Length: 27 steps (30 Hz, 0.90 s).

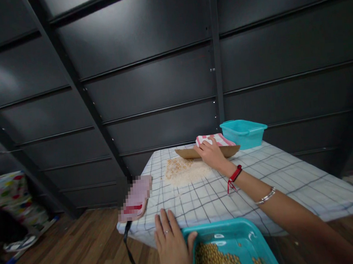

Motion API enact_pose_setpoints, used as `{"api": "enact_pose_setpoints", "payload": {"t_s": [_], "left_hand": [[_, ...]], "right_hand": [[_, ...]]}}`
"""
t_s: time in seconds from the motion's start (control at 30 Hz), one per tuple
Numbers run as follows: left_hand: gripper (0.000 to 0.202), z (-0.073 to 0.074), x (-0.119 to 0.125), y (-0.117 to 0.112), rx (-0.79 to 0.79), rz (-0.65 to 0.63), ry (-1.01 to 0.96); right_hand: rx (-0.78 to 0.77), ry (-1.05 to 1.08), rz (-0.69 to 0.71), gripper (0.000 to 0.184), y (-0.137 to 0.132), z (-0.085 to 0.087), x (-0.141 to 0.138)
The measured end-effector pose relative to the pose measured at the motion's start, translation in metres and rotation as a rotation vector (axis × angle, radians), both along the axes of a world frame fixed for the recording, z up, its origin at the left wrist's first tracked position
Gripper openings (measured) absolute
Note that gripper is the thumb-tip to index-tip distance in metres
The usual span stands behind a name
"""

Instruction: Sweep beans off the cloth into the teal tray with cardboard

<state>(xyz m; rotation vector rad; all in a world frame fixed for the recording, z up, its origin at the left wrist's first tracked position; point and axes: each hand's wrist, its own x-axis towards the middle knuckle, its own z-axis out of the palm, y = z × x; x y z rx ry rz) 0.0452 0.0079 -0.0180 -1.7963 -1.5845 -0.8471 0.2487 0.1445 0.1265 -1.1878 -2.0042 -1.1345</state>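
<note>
My right hand (209, 152) reaches to the far part of the table, its fingers curled over the upper edge of a brown piece of cardboard (184, 153). A pink-and-white striped cloth (226, 141) lies right behind it, partly hidden. In front of the cardboard, white rice grains (185, 177) and yellowish kernels (174, 166) are spread on the tablecloth. My left hand (173, 247) lies palm down with its fingers stretched forward, thumb at the left rim of a teal basin (227, 225). Round yellow-brown beans (217, 259) lie in that basin, which the frame cuts off below.
A second teal basin (245, 137) stands at the back right of the table. At the left edge lies a pink phone (138, 196), partly blurred, with a black strap (128, 242) hanging down. A checked tablecloth (287, 181) covers the table. Dark metal panels (159, 93) rise behind.
</note>
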Motion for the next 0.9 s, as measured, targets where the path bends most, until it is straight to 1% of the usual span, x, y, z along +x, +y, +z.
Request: {"api": "enact_pose_setpoints", "payload": {"t_s": [0.23, 0.3, 0.4, 0.53, 0.67, 0.8, 0.9], "left_hand": [[0.068, 0.000, -0.001, -0.001, -0.031, -0.005, 0.009], [0.068, -0.001, -0.001, 0.000, -0.017, -0.004, -0.010], [0.068, -0.001, 0.000, 0.001, -0.014, -0.015, -0.028], [0.068, 0.002, 0.001, 0.000, -0.018, -0.010, -0.012], [0.067, 0.004, 0.001, -0.001, -0.029, -0.005, -0.003], [0.069, 0.002, 0.000, -0.001, -0.029, -0.010, -0.016], [0.071, 0.001, 0.000, -0.001, -0.025, -0.009, -0.015]], "right_hand": [[0.025, 0.029, 0.010, 0.031, -0.011, 0.012, 0.010], [0.032, 0.036, 0.006, 0.029, -0.009, 0.012, 0.011], [0.029, 0.025, 0.010, 0.026, -0.003, 0.006, 0.007], [0.012, -0.024, 0.057, 0.025, 0.001, 0.000, 0.001], [0.022, -0.030, 0.112, 0.028, -0.005, 0.004, 0.003], [0.032, -0.029, 0.154, 0.030, -0.012, 0.013, 0.010], [0.042, -0.019, 0.164, 0.029, -0.012, 0.013, 0.012]]}}
